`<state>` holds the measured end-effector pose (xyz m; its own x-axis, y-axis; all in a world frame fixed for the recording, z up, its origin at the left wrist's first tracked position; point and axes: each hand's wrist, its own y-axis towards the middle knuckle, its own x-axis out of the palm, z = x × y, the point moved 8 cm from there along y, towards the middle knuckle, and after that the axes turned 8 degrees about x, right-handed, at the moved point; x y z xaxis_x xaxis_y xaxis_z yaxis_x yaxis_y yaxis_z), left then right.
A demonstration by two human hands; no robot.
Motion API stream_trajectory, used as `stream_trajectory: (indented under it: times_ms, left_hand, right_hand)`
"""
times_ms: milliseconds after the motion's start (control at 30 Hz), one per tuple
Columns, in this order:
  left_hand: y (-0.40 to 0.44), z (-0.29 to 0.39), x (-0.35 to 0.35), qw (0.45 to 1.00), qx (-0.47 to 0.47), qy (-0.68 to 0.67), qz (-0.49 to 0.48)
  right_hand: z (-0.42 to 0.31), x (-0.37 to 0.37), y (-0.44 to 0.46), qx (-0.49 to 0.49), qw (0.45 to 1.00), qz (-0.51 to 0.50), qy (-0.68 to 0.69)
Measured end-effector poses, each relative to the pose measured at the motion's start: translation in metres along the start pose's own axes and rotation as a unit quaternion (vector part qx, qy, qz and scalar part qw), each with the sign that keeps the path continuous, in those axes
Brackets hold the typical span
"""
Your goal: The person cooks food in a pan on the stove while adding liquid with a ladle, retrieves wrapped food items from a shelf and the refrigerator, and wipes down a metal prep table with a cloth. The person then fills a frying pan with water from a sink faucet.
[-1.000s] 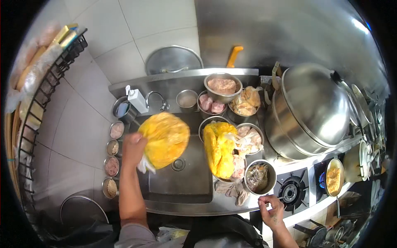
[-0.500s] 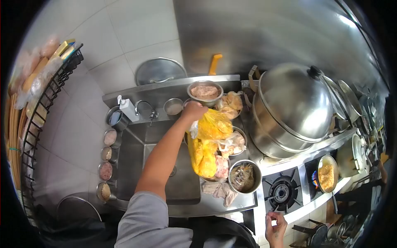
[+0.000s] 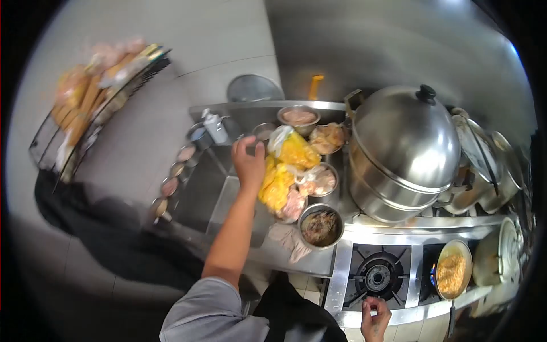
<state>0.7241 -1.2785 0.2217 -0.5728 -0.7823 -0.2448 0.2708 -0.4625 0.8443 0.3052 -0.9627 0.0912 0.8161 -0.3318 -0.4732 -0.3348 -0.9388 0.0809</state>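
Our left hand [image 3: 249, 165] is loosely open and empty, above the sink [image 3: 196, 208], just beside the upper yellow bag [image 3: 299, 150]. Our right hand [image 3: 375, 320] curls by the stove's [image 3: 340, 272] front edge; whether it pinches anything, we can't tell. The bag lies among bowls, between sink and steamer [image 3: 401, 154], towards the bench's [image 3: 322, 263] back edge.

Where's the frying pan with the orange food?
In the lower right of the head view, the frying pan sits between the bare burner and the pot on its right.
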Motion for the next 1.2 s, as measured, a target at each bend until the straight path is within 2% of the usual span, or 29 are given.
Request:
stream_trajectory:
  times_ms: [67, 133, 167, 200, 233, 267, 300, 333, 367, 400, 433, 467, 500, 600, 633, 700, 733, 800, 833, 900, 967, 1000, 1033, 1067, 1133, 1200]
  left_hand:
    - [-0.058, 0.027, -0.064, 0.997, -0.034, 0.008, 0.062]
    - [-0.134, 0.034, -0.11, 0.993, -0.083, 0.053, 0.061]
    - [-0.182, 0.015, -0.124, 0.989, -0.132, 0.048, 0.035]
    - [-0.221, 0.015, -0.138, 0.969, -0.202, 0.138, -0.027]
    - [-0.257, 0.014, -0.152, 0.972, -0.185, 0.125, -0.072]
    - [-0.298, 0.009, -0.167, 0.952, -0.258, 0.125, -0.103]
    - [-0.326, 0.01, -0.182, 0.939, -0.285, 0.134, -0.138]
    - [-0.362, 0.007, -0.197, 0.922, -0.345, 0.106, -0.141]
    - [-0.389, 0.017, -0.211, 0.878, -0.433, 0.116, -0.17]
    - [-0.421, 0.016, -0.223, 0.869, -0.422, 0.156, -0.207]
    - [-0.463, 0.011, -0.232, 0.874, -0.424, 0.119, -0.203]
    - [-0.489, 0.023, -0.237, 0.847, -0.462, 0.076, -0.252]
    - [-0.52, 0.024, -0.241, 0.814, -0.453, 0.075, -0.355]
    - [-0.585, 0.062, -0.275, 0.766, -0.523, 0.074, -0.368]
    - [-0.609, 0.07, -0.284, 0.767, -0.515, 0.088, -0.372]
    - [-0.628, 0.103, -0.301, 0.738, -0.535, 0.078, -0.403]
    - [-0.64, 0.113, -0.313, 0.726, -0.567, 0.06, -0.385]
    - [-0.645, 0.13, -0.334, 0.747, -0.524, 0.135, -0.386]
    - [-0.643, 0.145, -0.34, 0.744, -0.521, 0.135, -0.396]
    - [-0.617, 0.171, -0.366, 0.741, -0.544, 0.164, -0.357]
    - [-0.601, 0.187, -0.374, 0.73, -0.531, 0.22, -0.37]
    - [-0.603, 0.196, -0.38, 0.717, -0.524, 0.27, -0.372]
    - [-0.614, 0.19, -0.383, 0.679, -0.539, 0.289, -0.406]
    - [-0.622, 0.186, -0.383, 0.678, -0.536, 0.29, -0.41]
    - [-0.636, 0.185, -0.383, 0.627, -0.492, 0.368, -0.478]
    - [-0.645, 0.183, -0.381, 0.608, -0.486, 0.379, -0.5]
  right_hand:
    - [0.004, -0.011, 0.008, -0.019, 0.998, -0.046, 0.023]
    - [-0.003, -0.024, 0.009, -0.061, 0.993, -0.098, 0.015]
    - [-0.003, -0.03, 0.01, -0.069, 0.989, -0.132, 0.0]
    - [0.004, -0.032, 0.01, -0.094, 0.985, -0.148, 0.006]
    - [0.025, -0.028, 0.012, -0.072, 0.98, -0.18, 0.036]
    - [0.035, -0.023, 0.016, -0.047, 0.974, -0.213, 0.061]
    - [-0.012, -0.035, 0.008, -0.071, 0.968, -0.238, -0.014]
    - [0.0, -0.023, 0.007, -0.024, 0.957, -0.281, 0.071]
    - [0.004, -0.007, 0.002, -0.076, 0.948, -0.309, 0.02]
    - [0.003, 0.009, 0.0, -0.126, 0.935, -0.331, -0.031]
    - [-0.004, 0.024, -0.007, -0.102, 0.919, -0.377, 0.043]
    - [-0.013, 0.035, -0.023, -0.071, 0.896, -0.423, 0.113]
    - [-0.06, 0.024, -0.04, -0.148, 0.89, -0.421, 0.095]
    - [-0.035, 0.089, -0.082, -0.134, 0.819, -0.543, 0.13]
    - [-0.046, 0.093, -0.094, -0.138, 0.816, -0.547, 0.131]
    - [-0.075, 0.109, -0.137, -0.219, 0.745, -0.629, 0.024]
    - [-0.077, 0.117, -0.15, -0.22, 0.745, -0.629, 0.028]
    - [-0.069, 0.133, -0.196, -0.197, 0.654, -0.728, 0.059]
    - [-0.068, 0.135, -0.207, -0.19, 0.659, -0.725, 0.064]
    - [-0.076, 0.132, -0.243, -0.249, 0.621, -0.743, 0.016]
    - [-0.082, 0.123, -0.261, -0.251, 0.634, -0.732, 0.018]
    - [-0.078, 0.117, -0.271, -0.256, 0.64, -0.725, 0.009]
    - [-0.072, 0.115, -0.278, -0.251, 0.644, -0.723, 0.012]
    - [-0.063, 0.116, -0.285, -0.257, 0.645, -0.72, 0.002]
    - [-0.046, 0.116, -0.29, -0.262, 0.646, -0.717, -0.011]
    - [-0.033, 0.112, -0.293, -0.292, 0.621, -0.727, -0.009]
